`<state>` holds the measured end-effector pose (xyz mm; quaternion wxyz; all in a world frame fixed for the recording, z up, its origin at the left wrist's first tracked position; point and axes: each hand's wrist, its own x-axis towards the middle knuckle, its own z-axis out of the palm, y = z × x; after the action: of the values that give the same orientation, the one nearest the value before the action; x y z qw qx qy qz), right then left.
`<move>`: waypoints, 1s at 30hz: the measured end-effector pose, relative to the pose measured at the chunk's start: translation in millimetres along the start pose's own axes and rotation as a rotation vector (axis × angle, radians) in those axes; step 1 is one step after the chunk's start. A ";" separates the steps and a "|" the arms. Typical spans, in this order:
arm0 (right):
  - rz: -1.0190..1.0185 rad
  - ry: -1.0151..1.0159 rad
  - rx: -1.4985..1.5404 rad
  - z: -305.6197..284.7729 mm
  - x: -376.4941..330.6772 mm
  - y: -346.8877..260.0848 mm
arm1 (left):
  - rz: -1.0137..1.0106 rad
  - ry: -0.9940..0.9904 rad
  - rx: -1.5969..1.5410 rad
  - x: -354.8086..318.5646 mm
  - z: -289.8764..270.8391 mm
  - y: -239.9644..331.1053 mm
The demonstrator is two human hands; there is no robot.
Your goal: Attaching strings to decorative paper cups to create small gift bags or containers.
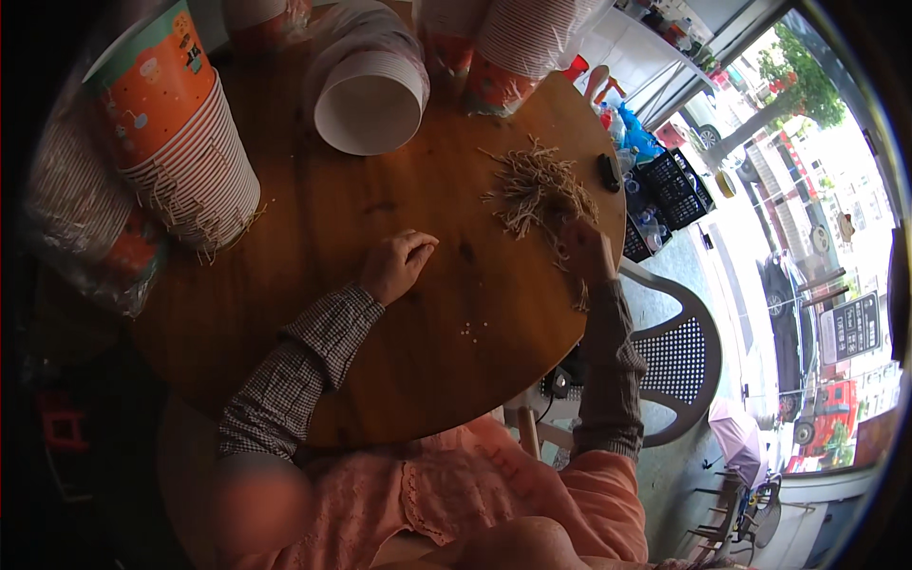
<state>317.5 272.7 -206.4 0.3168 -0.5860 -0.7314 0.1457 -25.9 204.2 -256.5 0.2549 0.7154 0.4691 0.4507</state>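
Observation:
A tangled pile of short beige strings (537, 185) lies on the right part of the round wooden table (418, 370). My right hand (584, 249) is at the pile's near edge, fingers curled in on some strings; loose ends hang out below it. Over the middle of the table, my left hand (394, 266) is closed, its thumb and fingertips pressed together. Whatever it may hold is too small to see. Left of it leans a tall stack of orange and white paper buckets (190, 142), with thin strands clinging near its lower end. Several tiny white bits (472, 331) lie in front of my hands.
A plastic-wrapped stack of white bowls (369, 104) lies on its side at the back. More wrapped bucket stacks (518, 47) stand beside it, and another wrapped stack (90, 209) is far left. A small black object (609, 173) sits by the right rim. A grey chair (679, 351) and black crates (670, 195) are beyond.

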 end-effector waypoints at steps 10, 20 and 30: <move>0.143 -0.137 0.539 -43.7 -6.8 -21.6 | -0.215 -0.126 -0.132 23.6 34.5 23.2; 0.045 -0.247 0.555 -50.0 19.8 -46.5 | 0.301 -0.085 -0.206 117.8 129.7 74.7; -0.111 0.349 0.886 -123.1 90.2 -10.1 | 0.172 -0.172 0.083 128.5 174.1 28.3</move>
<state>377.7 336.1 -80.8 0.6615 -0.3703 -0.5650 0.3258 160.2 317.9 -262.8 0.2248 0.7990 0.4009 0.3879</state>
